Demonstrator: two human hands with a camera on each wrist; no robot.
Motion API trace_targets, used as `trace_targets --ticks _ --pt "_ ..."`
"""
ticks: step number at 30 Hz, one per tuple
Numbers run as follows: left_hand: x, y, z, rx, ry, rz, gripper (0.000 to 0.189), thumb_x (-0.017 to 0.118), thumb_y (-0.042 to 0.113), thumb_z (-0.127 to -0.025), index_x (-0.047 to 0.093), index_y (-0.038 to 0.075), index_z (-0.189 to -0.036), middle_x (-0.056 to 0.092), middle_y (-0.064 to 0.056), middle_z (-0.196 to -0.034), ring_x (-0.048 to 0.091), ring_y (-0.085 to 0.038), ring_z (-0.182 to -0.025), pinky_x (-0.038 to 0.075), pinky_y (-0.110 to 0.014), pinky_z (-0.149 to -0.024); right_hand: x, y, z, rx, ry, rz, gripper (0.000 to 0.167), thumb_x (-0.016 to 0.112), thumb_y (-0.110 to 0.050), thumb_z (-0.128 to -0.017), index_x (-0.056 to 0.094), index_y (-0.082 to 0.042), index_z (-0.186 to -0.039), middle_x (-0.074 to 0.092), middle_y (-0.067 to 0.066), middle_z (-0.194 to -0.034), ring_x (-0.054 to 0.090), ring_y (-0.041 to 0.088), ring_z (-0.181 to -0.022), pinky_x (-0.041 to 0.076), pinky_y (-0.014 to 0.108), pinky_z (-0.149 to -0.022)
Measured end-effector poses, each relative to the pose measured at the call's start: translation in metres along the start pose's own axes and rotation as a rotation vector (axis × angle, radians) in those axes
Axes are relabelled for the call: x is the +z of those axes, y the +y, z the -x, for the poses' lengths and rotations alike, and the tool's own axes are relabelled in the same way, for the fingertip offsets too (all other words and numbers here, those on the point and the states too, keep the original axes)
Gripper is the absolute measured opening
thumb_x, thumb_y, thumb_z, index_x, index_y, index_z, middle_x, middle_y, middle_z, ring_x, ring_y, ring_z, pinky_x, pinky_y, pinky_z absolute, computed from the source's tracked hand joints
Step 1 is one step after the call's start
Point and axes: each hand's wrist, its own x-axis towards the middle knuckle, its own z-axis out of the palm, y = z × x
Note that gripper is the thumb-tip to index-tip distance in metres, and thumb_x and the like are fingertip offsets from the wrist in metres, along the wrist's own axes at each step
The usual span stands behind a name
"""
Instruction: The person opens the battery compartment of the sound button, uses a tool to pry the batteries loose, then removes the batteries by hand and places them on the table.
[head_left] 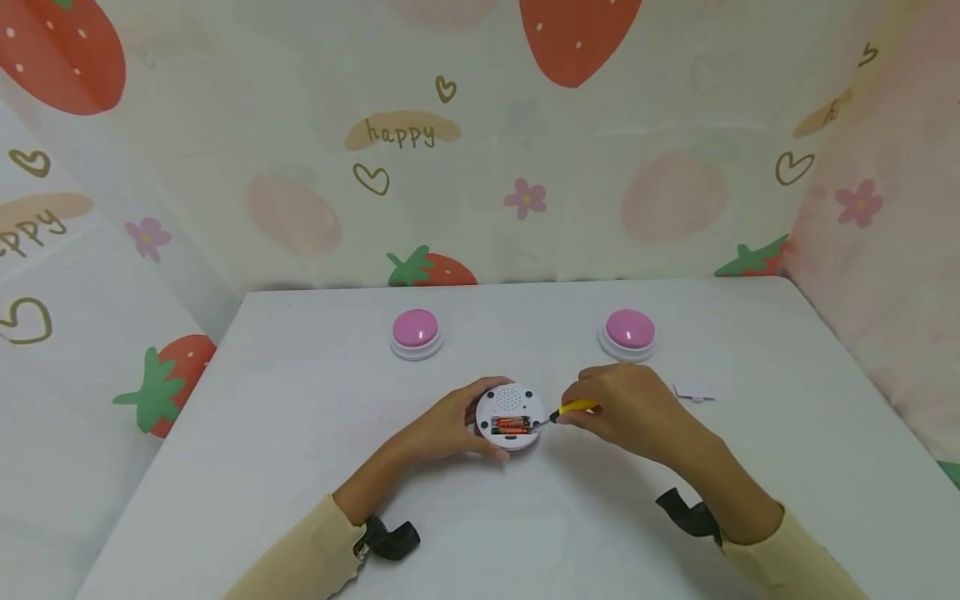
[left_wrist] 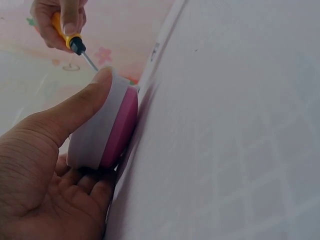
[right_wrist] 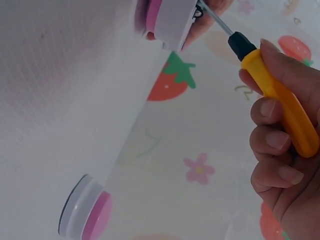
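My left hand (head_left: 448, 422) grips a round white push button with a pink top (left_wrist: 103, 122), turned with its underside up. In the head view its battery compartment is uncovered, and orange-and-black batteries (head_left: 511, 425) lie inside. My right hand (head_left: 626, 410) holds a screwdriver with a yellow handle (right_wrist: 282, 105) and a black collar. The screwdriver's metal tip reaches the right end of the battery compartment; whether it touches a battery I cannot tell. In the left wrist view my thumb (left_wrist: 75, 110) presses along the white side of the button.
Two more pink-topped buttons stand upright at the back, one left (head_left: 416, 333) and one right (head_left: 628, 333). A small white cover (head_left: 694, 391) lies to the right of my right hand. The white table (head_left: 315, 375) meets strawberry-print cloth behind and at both sides.
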Motion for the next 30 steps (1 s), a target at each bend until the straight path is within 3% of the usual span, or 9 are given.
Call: trace_targets --ticks 14,20,30 --pt "0.000 0.000 0.000 0.029 0.001 -0.027 0.095 0.093 0.018 -0.074 0.042 0.020 -0.153 0.052 0.003 -0.147 0.051 -0.014 -0.133 0.042 -0.027 -0.110 0.008 -0.003 -0.002 -0.015 0.019 -0.021 0.016 0.087 -0.024 -0.081 0.081 -0.014 -0.092 0.071 -0.007 -0.082 0.063 0.009 -0.073 0.052 0.019 -0.063" --pt "0.000 0.000 -0.002 0.036 0.024 -0.031 0.094 0.094 0.016 -0.072 0.044 0.020 -0.152 0.054 0.003 -0.143 0.054 -0.014 -0.127 0.046 -0.026 -0.106 0.009 0.013 -0.006 0.079 -0.026 -0.146 0.014 0.085 -0.023 -0.084 0.080 -0.015 -0.094 0.071 -0.010 -0.085 0.059 0.009 -0.075 0.052 0.023 -0.066" --pt "0.000 0.002 0.001 0.029 0.025 -0.019 0.095 0.095 0.013 -0.070 0.045 0.017 -0.151 0.054 0.002 -0.143 0.055 -0.014 -0.127 0.046 -0.024 -0.105 0.016 0.032 -0.007 0.104 -0.048 -0.365 0.009 0.083 -0.020 -0.087 0.081 -0.015 -0.094 0.074 -0.009 -0.088 0.061 0.013 -0.079 0.054 0.026 -0.067"
